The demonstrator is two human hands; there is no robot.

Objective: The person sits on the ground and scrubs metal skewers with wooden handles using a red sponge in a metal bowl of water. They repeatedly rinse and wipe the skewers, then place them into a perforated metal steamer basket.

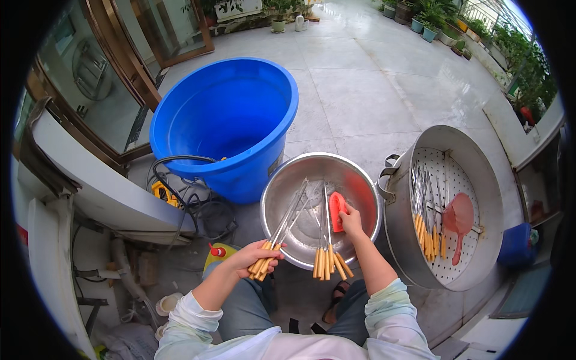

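My left hand (261, 259) grips the wooden handles of several metal skewers (288, 216), whose shafts reach into a round stainless steel basin (275, 180). In my right hand (351, 220) is a red scrubbing brush (336, 208), held inside the basin at its right side. Between the hands, more wooden-handled skewers (327, 261) lean over the basin's near rim, with their handles outside. To the right, a large metal steamer pot (488, 207) with a perforated bottom holds many skewers (423, 225) and a pink plastic ladle (458, 213).
A big blue plastic tub (256, 180) stands beyond the basin on the left, with a black hose (164, 166) over its rim. A yellow container with a red cap (218, 252) is by my left forearm. A blue container (517, 243) sits right of the pot.
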